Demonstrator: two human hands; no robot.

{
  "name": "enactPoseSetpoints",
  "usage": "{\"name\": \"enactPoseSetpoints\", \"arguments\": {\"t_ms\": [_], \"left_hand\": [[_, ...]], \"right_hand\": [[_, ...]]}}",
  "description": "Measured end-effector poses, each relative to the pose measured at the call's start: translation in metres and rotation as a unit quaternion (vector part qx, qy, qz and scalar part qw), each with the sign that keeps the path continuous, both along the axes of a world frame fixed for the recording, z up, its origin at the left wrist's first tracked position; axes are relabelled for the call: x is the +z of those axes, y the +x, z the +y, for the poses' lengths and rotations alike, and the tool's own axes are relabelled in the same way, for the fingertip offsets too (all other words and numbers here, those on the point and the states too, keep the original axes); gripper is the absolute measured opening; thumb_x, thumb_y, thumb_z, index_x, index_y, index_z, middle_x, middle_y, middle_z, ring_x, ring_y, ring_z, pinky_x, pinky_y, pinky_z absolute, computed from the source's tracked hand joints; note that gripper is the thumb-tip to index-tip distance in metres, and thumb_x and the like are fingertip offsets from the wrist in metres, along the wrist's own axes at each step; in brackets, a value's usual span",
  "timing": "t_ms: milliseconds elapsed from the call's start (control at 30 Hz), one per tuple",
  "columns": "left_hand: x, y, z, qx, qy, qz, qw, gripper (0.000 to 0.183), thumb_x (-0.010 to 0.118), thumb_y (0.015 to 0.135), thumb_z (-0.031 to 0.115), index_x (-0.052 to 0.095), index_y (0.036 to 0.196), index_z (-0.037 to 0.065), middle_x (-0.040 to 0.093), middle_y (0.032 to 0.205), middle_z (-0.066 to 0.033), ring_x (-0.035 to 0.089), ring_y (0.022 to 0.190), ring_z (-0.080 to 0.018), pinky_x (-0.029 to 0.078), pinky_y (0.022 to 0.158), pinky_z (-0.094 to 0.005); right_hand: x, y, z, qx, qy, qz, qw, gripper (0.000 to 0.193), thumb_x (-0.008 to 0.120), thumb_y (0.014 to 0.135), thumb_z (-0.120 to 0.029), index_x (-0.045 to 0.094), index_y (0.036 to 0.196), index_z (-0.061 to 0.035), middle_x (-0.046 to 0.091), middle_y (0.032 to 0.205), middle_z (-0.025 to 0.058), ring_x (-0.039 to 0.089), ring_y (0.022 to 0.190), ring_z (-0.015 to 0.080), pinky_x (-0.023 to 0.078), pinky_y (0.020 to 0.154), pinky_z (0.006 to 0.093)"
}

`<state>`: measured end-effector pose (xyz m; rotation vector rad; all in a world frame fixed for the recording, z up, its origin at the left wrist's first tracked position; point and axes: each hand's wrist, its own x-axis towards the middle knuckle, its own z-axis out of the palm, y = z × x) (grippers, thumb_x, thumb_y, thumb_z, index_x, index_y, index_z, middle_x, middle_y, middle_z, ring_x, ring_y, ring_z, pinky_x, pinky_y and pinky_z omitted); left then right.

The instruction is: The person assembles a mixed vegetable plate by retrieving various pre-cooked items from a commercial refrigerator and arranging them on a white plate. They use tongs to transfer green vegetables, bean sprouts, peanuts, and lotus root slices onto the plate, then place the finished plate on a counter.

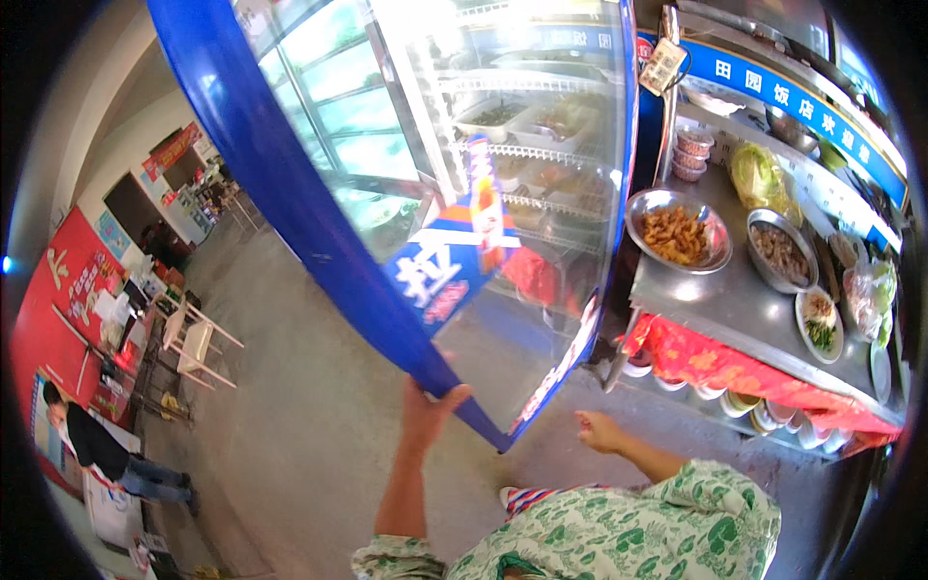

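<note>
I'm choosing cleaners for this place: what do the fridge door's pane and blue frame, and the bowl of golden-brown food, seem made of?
Pane: probably smooth clear glass; the floor shows through it.
Blue frame: glossy, likely painted metal or plastic; the even colour and highlights leave it open.
Bowl: apparently polished stainless steel, given its silvery, shiny wall.

Smooth grey floor (300,416). Red panel (70,242) on left wall, dark doorway (130,208) beyond. Pale chair (196,342) standing left. Red floral cloth (749,375) along steel table's (710,302) front edge.
</note>
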<state>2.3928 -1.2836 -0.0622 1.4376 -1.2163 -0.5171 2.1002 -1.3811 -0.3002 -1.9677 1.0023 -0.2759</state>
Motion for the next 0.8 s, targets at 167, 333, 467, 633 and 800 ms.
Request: {"name": "enactPoseSetpoints", "arguments": {"t_ms": [167,333,467,633,800], "left_hand": [[-0.026,0.039,0.005,-0.123,0.047,-0.083,0.988,0.044,0.075,0.069,0.014,0.057,0.107,0.004,0.061,0.103,-0.0076,0.058,0.093,-0.0168,0.045,0.082,-0.0301],[0.025,0.063,-0.012,-0.464,0.002,-0.073,0.883,0.049,0.068,0.073,0.016,0.052,0.117,0.000,0.057,0.113,-0.0179,0.055,0.105,-0.0307,0.040,0.094,-0.0367],[0.020,0.113,-0.046,-0.613,0.072,-0.003,0.787,0.048,0.060,0.080,0.011,0.048,0.125,0.004,0.051,0.125,-0.0144,0.052,0.112,-0.0253,0.038,0.097,-0.0342],[-0.011,0.169,-0.102,-0.556,0.148,-0.006,0.818,0.041,0.061,0.080,0.009,0.053,0.119,0.002,0.058,0.117,-0.0119,0.055,0.106,-0.0178,0.041,0.093,-0.0313],[-0.050,0.201,-0.192,-0.520,0.144,0.001,0.842,0.041,0.062,0.079,0.011,0.055,0.118,0.003,0.062,0.109,-0.0138,0.059,0.099,-0.0190,0.044,0.087,-0.0295]], "right_hand": [[-0.008,0.074,-0.005,0.085,0.085,0.121,0.985,0.050,0.058,0.072,-0.013,0.048,0.121,-0.0048,0.061,0.089,0.0116,0.059,0.090,0.0227,0.048,0.076,0.0349],[-0.065,0.046,0.018,-0.010,0.354,0.086,0.931,0.045,0.063,0.071,-0.011,0.050,0.114,-0.0074,0.058,0.086,0.0059,0.058,0.083,0.0187,0.050,0.069,0.0356],[-0.038,0.045,0.078,-0.236,0.440,-0.022,0.866,0.048,0.064,0.071,-0.008,0.048,0.116,-0.0090,0.057,0.091,0.0056,0.058,0.085,0.0191,0.050,0.072,0.0360],[-0.022,0.061,0.154,-0.486,0.391,-0.160,0.765,0.051,0.065,0.072,-0.005,0.047,0.119,-0.0110,0.056,0.096,0.0051,0.057,0.087,0.0197,0.050,0.075,0.0365],[-0.025,0.098,0.153,-0.619,0.316,-0.187,0.695,0.057,0.069,0.071,-0.004,0.042,0.120,-0.0138,0.054,0.105,0.0057,0.056,0.091,0.0205,0.050,0.078,0.0389]]}}
